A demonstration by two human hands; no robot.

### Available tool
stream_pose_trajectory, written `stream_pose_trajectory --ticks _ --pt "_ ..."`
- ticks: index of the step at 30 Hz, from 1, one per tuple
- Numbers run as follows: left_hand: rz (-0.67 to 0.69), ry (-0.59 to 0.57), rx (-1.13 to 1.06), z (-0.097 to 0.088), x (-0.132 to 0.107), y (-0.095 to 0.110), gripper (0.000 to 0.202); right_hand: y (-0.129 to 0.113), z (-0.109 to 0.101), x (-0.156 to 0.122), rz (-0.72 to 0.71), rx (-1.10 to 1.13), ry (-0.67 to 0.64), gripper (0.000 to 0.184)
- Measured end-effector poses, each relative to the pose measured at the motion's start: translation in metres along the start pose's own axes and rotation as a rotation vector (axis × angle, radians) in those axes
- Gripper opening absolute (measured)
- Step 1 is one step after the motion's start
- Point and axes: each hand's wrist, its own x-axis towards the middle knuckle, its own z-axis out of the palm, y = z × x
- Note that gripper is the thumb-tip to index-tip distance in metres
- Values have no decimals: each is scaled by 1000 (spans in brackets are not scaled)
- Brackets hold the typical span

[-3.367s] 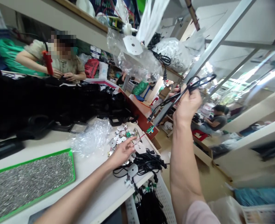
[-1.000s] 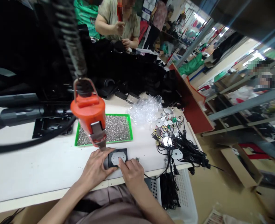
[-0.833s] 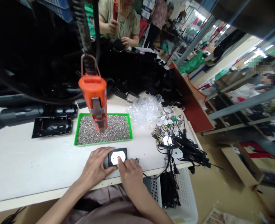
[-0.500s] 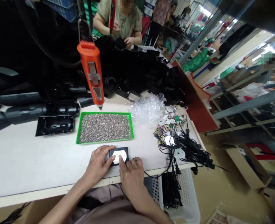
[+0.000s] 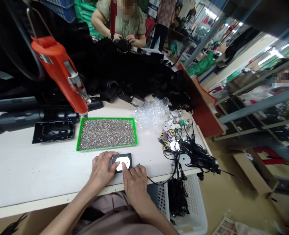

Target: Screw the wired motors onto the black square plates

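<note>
A small black rectangular housing (image 5: 128, 158) lies near the front edge of the white bench (image 5: 24, 169), with a white plate (image 5: 122, 163) set in it. My left hand (image 5: 101, 169) curls round its left end, thumb and fingers pressing on it. My right hand (image 5: 134, 179) rests just below it, forefinger pressing on the white plate. A small green board with a thin black wire (image 5: 156, 181) lies by my right hand. An orange electric screwdriver (image 5: 61, 75) hangs tilted above the bench at the left.
A green tray of small silver screws (image 5: 107, 133) sits behind the housing. Right of it lie crumpled plastic wrap (image 5: 151, 112), round white plates with wires (image 5: 173, 130) and black cables (image 5: 195, 158). A white basket (image 5: 188, 209) stands below. A co-worker (image 5: 124, 23) works across piled black parts (image 5: 134, 75).
Earlier my right hand held a black cable up high; now both hands press on the housing. The hanging orange screwdriver has swung up and leftward and tilted.
</note>
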Motion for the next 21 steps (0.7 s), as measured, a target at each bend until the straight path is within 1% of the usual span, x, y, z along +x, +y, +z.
stream_pose_trajectory --ticks 2,5,7,9,12,14,17,19,21 --pt "-7 -4 -7 -1 0 2 30 1 -1 -1 19 25 -16 34" --pt "5 8 -18 -1 -1 3 30 4 -11 -3 80 119 -77 34" --pt "16 24 -23 -1 -3 3 30 6 -19 -5 135 171 -77 27" --pt "27 51 -25 0 -5 3 31 7 -24 -8 149 188 -35 19" --pt "37 92 -26 2 -7 4 35 2 -23 -11 131 188 32 24" --pt "34 102 -30 3 -7 4 37 -3 -21 -10 156 201 58 27" --pt "40 117 -38 4 -8 6 38 -10 -20 -10 186 263 37 28" --pt "43 131 -39 4 -9 7 37 -11 -20 -10 202 277 17 24" --pt "46 148 -35 5 -10 7 36 -11 -21 -11 229 234 3 18"
